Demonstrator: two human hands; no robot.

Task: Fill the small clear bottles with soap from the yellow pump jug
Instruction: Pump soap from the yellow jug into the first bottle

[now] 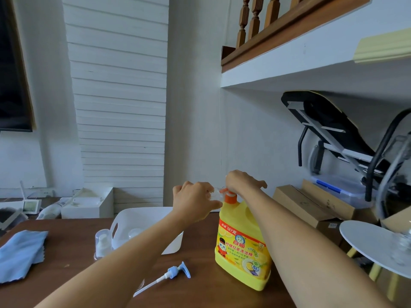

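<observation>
The yellow pump jug [242, 247] stands upright on the brown table [195, 283], right of centre, with an orange pump head [229, 194]. My right hand [242, 182] rests on top of the pump head, fingers bent over it. My left hand [195, 202] grips a small clear bottle [215, 192] held at the pump's spout; most of the bottle is hidden by my fingers. Another small clear bottle with a white pump [102, 243] stands on the table at the left.
A white basket [124, 221] holding more clear bottles sits behind my left forearm. A loose blue pump with a long tube [171, 274] lies on the table in front. A blue cloth [21, 252] lies at the left. A round white side table [373, 245] stands at the right.
</observation>
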